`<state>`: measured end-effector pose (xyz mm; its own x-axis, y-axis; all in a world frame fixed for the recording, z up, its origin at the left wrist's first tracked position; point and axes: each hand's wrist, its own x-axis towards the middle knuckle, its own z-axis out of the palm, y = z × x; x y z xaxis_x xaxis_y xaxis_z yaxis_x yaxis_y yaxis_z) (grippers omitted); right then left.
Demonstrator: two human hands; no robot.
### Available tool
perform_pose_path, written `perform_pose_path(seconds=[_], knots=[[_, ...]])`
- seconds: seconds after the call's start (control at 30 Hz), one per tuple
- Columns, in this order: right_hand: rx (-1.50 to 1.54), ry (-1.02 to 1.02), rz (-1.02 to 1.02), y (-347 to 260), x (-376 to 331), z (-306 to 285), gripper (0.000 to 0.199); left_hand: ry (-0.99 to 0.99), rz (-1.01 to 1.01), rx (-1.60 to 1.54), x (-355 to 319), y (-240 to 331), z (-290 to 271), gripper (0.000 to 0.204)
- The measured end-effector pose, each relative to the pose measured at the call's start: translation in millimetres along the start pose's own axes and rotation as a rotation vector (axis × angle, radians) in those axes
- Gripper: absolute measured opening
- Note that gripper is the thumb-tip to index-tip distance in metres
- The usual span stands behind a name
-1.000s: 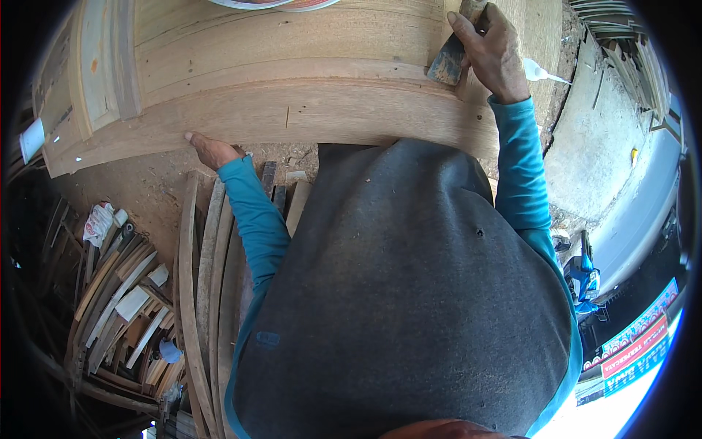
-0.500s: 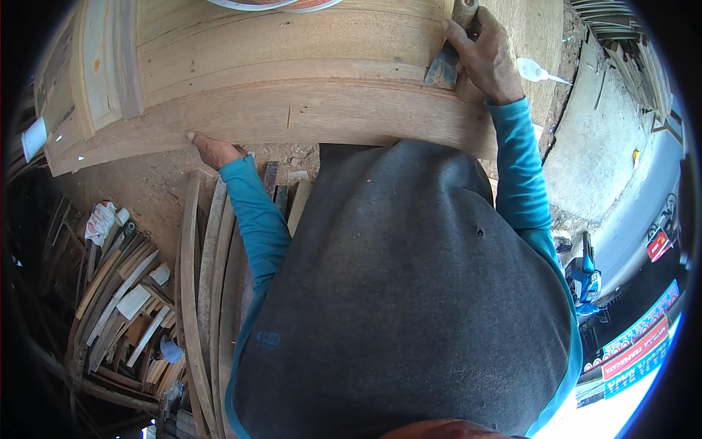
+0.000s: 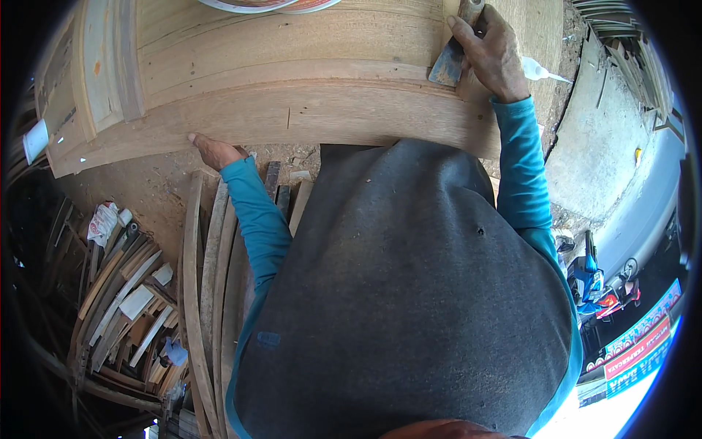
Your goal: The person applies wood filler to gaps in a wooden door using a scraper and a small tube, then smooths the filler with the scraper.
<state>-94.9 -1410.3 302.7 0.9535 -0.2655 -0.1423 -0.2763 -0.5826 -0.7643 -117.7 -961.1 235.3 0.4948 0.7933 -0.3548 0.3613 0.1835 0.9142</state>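
Just beside the right hand [image 3: 491, 53], which gripped a flat-bladed scraper [image 3: 447, 64], a white glue nozzle [image 3: 540, 70] lay on its outer side. Toward the left hand [image 3: 213, 151], the curved wooden panel [image 3: 307, 117] ran bare and open. Above, two round white rims [image 3: 256, 6] blocked the far edge.

This is a woodworking shop, with a big curved wooden frame [image 3: 292, 110], bent wood strips [image 3: 197, 293] and wood scraps [image 3: 124, 307] on the dusty floor [image 3: 146, 190].
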Motion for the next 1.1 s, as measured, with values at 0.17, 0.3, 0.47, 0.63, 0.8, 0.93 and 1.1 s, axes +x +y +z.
perform_pose_path(seconds=[0.17, 0.3, 0.47, 0.63, 0.8, 0.93, 1.1], knots=[[-0.036, 0.028, -0.056, -0.1, -0.1, 2.1, 0.038, 0.011, -0.039, -0.008, -3.0, 3.9, 1.0, 0.079], [0.027, 0.006, 0.07, -15.2, -0.5, -3.8, 0.039, 0.035, -0.031, 0.011, -1.6, 2.3, 0.3, 0.079], [-0.142, 0.074, -0.09, -0.7, 0.8, 0.6, 0.036, 0.02, -0.045, 0.017, 1.1, 1.5, -0.9, 0.08], [0.248, 0.055, 0.128, -28.5, 0.4, -13.1, 0.035, 0.016, -0.008, 0.0, 7.3, -5.0, -5.3, 0.08], [-0.005, 0.156, -0.074, -2.7, 8.1, -19.8, 0.032, 0.027, -0.013, -0.001, 4.4, -2.4, -1.6, 0.08], [0.191, 0.098, 0.054, -22.4, 3.6, -13.8, 0.031, 0.003, 0.007, -0.026, 8.7, -6.9, -5.4, 0.08], [0.199, 0.103, 0.064, -38.3, 0.9, -12.7, 0.031, 0.021, -0.005, 0.022, 12.6, -8.9, -8.0, 0.083]])
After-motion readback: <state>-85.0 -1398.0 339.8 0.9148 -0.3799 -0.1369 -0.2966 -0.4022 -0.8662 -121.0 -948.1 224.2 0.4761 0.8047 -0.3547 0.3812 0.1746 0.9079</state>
